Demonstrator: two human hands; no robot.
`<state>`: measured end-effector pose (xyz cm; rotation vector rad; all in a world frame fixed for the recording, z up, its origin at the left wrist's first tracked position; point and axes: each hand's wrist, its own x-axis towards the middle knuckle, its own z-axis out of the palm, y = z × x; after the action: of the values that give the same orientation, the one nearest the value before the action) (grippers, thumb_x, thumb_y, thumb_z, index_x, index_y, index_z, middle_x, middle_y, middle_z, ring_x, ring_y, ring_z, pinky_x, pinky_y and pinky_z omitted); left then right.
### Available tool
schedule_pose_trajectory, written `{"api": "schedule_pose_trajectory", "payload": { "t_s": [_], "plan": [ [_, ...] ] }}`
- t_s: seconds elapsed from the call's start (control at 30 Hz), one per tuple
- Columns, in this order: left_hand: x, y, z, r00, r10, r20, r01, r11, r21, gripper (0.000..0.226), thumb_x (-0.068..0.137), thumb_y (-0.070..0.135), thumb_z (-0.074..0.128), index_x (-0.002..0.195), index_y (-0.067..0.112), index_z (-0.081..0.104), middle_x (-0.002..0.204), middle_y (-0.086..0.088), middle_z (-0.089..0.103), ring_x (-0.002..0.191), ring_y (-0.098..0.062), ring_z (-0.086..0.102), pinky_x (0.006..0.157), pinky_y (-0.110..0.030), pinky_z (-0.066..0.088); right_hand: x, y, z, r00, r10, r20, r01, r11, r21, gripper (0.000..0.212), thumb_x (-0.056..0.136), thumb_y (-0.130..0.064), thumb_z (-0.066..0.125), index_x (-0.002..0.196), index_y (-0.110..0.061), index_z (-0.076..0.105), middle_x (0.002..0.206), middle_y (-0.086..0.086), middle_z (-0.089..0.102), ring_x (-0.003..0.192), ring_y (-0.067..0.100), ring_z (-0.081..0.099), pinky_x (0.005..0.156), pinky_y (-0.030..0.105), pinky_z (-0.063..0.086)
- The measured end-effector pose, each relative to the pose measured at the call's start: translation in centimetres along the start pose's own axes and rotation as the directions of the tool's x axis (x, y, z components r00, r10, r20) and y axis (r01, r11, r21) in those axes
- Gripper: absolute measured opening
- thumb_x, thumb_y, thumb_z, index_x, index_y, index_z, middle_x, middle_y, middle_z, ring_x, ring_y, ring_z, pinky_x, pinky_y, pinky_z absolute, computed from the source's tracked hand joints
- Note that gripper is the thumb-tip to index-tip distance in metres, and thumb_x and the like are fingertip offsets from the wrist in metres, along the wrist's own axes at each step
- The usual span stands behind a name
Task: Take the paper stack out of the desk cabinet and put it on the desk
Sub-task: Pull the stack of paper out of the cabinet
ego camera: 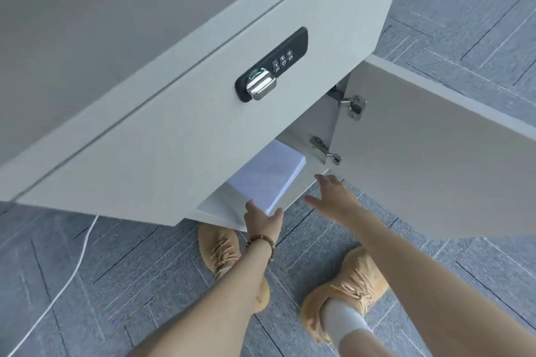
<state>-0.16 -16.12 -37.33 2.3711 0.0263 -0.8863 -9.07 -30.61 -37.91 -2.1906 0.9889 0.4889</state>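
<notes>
Desk cabinet [174, 153], smooth white panels, door [420, 159] swung open. Paper stack [269, 180] lies flat on the cabinet floor, a white rectangular ream. Right hand [333, 197] spread, fingers apart, just outside the opening, touching nothing. Left hand [262, 219] at the stack's near edge, thumb and fingers parted; contact unclear.

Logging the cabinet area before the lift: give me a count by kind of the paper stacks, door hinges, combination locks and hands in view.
Paper stack: 1
Door hinges: 2
Combination lock: 1
Hands, left hand and right hand: 2
Total: 6
</notes>
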Motion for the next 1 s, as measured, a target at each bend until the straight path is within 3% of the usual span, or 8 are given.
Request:
{"api": "schedule_pose_trajectory", "payload": {
  "t_s": [0.2, 0.33, 0.47, 0.57, 0.63, 0.77, 0.87, 1.0],
  "plan": [
    [4.2, -0.5, 2.4, 0.997, -0.081, 0.013, 0.081, 0.997, -0.001, 0.080, 0.080, 0.030, 0.071, 0.143, 0.004, 0.028, 0.141, -0.019, 0.048, 0.125, -0.036, 0.053, 0.101, -0.041, 0.048, 6.9, 0.1, 2.7, 0.999, 0.011, 0.034, -0.013, 0.998, 0.068, 0.078, 0.094, -0.046, 0.058, 0.156, -0.012, 0.026, 0.155, 0.019, 0.036, 0.138, 0.038, 0.045, 0.111, 0.053, 0.043],
    [7.4, -0.5, 3.4, 0.983, -0.185, -0.007, 0.184, 0.981, -0.058, 0.073, 0.080, 0.025, 0.073, 0.137, 0.002, 0.033, 0.139, -0.017, 0.050, 0.124, -0.034, 0.054, 0.093, -0.037, 0.046, 11.0, 0.2, 4.1, 1.000, -0.007, 0.028, 0.006, 0.998, 0.068, 0.080, 0.096, -0.046, 0.056, 0.158, -0.013, 0.019, 0.161, 0.017, 0.025, 0.144, 0.037, 0.036, 0.112, 0.052, 0.041],
    [10.3, -0.5, 4.6, 0.962, -0.272, 0.008, 0.271, 0.956, -0.109, 0.072, 0.079, 0.023, 0.073, 0.135, 0.001, 0.033, 0.140, -0.019, 0.047, 0.124, -0.035, 0.053, 0.081, -0.033, 0.042, 14.6, 0.2, 4.4, 0.997, -0.040, -0.071, 0.041, 0.999, 0.010, 0.084, 0.097, -0.041, 0.057, 0.160, -0.010, 0.010, 0.167, 0.018, 0.012, 0.153, 0.037, 0.019, 0.120, 0.048, 0.029],
    [11.7, -0.3, 5.7, 0.944, -0.331, 0.015, 0.328, 0.927, -0.185, 0.077, 0.075, 0.028, 0.073, 0.137, 0.000, 0.037, 0.140, -0.018, 0.049, 0.122, -0.034, 0.055, 0.090, -0.037, 0.050, 16.8, 0.1, 4.5, 0.998, -0.027, -0.052, 0.032, 0.996, 0.085, 0.085, 0.100, -0.038, 0.053, 0.161, -0.006, 0.003, 0.169, 0.016, 0.006, 0.156, 0.034, 0.009, 0.124, 0.046, 0.022],
    [12.5, -0.2, 6.0, 0.926, -0.377, -0.007, 0.367, 0.905, -0.215, 0.085, 0.066, 0.033, 0.074, 0.138, 0.002, 0.041, 0.138, -0.017, 0.053, 0.119, -0.033, 0.059, 0.095, -0.042, 0.053, 17.4, 0.1, 4.8, 1.000, -0.005, -0.023, 0.008, 0.990, 0.142, 0.087, 0.100, -0.039, 0.052, 0.161, -0.004, 0.002, 0.168, 0.015, 0.012, 0.155, 0.033, 0.014, 0.122, 0.046, 0.024],
    [13.3, -0.1, 6.6, 0.893, -0.444, -0.073, 0.419, 0.880, -0.224, 0.085, 0.072, 0.035, 0.076, 0.140, 0.005, 0.035, 0.144, -0.018, 0.043, 0.128, -0.035, 0.050, 0.097, -0.043, 0.047, 17.6, 0.7, 5.5, 0.999, -0.008, -0.050, 0.011, 0.998, 0.058, 0.080, 0.099, -0.041, 0.052, 0.159, -0.003, 0.013, 0.159, 0.014, 0.033, 0.144, 0.034, 0.033, 0.113, 0.045, 0.036],
    [13.1, -0.4, 7.1, 0.890, -0.440, -0.115, 0.418, 0.892, -0.174, 0.094, 0.074, 0.035, 0.075, 0.148, 0.004, 0.024, 0.150, -0.019, 0.032, 0.135, -0.036, 0.040, 0.103, -0.045, 0.044, 17.6, 1.4, 5.9, 0.999, 0.011, -0.038, -0.007, 0.994, 0.107, 0.060, 0.101, -0.035, 0.049, 0.149, -0.001, 0.034, 0.149, 0.017, 0.042, 0.137, 0.036, 0.039, 0.108, 0.046, 0.039],
    [10.8, -1.7, 8.4, 0.924, -0.366, -0.114, 0.356, 0.929, -0.102, 0.105, 0.078, 0.028, 0.072, 0.156, 0.006, 0.004, 0.162, -0.016, 0.008, 0.148, -0.034, 0.017, 0.111, -0.046, 0.034, 16.0, 3.0, 6.4, 0.996, 0.065, -0.054, -0.052, 0.976, 0.211, 0.044, 0.102, -0.023, 0.047, 0.138, 0.002, 0.046, 0.138, 0.021, 0.049, 0.130, 0.037, 0.045, 0.102, 0.046, 0.043]
  ]
}}
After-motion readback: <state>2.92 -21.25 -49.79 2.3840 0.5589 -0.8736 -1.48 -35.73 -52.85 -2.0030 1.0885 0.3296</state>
